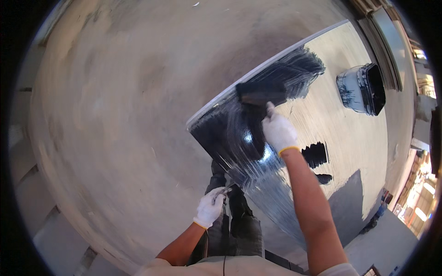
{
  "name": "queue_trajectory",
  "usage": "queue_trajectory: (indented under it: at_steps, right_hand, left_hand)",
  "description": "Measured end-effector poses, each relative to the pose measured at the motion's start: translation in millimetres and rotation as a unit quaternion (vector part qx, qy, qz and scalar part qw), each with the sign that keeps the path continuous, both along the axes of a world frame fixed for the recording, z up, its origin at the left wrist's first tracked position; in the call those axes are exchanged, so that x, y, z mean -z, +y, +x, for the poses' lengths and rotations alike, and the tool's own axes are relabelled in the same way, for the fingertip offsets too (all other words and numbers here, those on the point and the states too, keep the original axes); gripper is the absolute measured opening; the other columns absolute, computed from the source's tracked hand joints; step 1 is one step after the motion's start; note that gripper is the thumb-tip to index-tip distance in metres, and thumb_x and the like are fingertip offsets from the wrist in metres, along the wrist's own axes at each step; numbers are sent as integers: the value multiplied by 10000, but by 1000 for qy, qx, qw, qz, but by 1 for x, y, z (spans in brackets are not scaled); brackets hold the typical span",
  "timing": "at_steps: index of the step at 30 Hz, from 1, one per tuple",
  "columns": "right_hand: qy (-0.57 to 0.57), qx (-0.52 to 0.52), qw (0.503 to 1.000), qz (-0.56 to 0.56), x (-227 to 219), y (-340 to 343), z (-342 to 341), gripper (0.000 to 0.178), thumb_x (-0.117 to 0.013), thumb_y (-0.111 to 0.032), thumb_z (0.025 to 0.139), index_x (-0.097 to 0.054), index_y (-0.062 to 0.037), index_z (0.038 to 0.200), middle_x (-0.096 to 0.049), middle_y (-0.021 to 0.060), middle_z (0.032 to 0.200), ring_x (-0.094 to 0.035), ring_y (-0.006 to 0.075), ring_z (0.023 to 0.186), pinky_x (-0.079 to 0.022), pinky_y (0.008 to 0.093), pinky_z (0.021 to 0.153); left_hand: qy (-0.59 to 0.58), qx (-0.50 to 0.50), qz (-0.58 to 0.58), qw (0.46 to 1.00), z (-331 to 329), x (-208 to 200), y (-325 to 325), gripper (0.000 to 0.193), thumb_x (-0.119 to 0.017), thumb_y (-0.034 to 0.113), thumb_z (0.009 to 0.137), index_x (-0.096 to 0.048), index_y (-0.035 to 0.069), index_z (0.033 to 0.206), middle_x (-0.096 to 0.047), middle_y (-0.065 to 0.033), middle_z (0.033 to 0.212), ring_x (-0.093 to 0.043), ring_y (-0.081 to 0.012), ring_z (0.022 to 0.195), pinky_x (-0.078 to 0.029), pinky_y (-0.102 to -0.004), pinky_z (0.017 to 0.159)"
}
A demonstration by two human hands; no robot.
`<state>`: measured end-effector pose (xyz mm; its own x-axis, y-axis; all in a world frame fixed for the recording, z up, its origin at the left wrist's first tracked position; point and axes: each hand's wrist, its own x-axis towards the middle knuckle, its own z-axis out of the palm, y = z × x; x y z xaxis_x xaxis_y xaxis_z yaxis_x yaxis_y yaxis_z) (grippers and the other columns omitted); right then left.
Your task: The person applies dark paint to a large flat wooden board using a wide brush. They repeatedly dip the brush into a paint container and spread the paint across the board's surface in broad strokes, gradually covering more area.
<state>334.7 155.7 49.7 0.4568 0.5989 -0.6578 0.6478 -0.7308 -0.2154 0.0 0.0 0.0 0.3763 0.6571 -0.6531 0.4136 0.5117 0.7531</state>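
Note:
A white knitted glove with a yellow cuff covers my right hand. Its fingers close round a wide, flat, dark-coated spreader, blurred by motion and pressed to a pale board. Glossy black coating covers the board's left part, with thin streaks running toward me. My left hand, gloved the same way, is closed on a small scraper-like tool with a dark end, held beside my legs near the board's lower edge. The glove hides most of its handle.
On the board's right side stands a white plastic bucket, smeared and lined with black. Patches of black coating lie near my right forearm. Stacked panels lean at the upper right. Bare, dusty concrete floor spreads to the left.

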Motion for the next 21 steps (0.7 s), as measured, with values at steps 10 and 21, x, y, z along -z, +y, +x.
queue_trajectory:
  at_steps: [10,21]
  right_hand:
    - [-2,-140,989,-40,-24,-13,-98,585,-497,-307,989,-415,-189,1556,-742,221,1019,-722,382,974,-550,493,875]
    - [11,-159,987,2,-14,-26,-102,590,-465,-278,982,-412,-164,1558,-715,230,1169,-702,384,1078,-546,486,927]
  left_hand:
    - [-8,29,45,999,0,-24,-6,277,-568,51,964,-673,-34,1205,-750,-154,1103,-720,-201,1001,-544,-302,910]
    - [24,-86,42,995,-40,9,-84,289,-560,106,970,-679,-15,1204,-759,-166,1077,-734,-278,980,-555,-336,899]
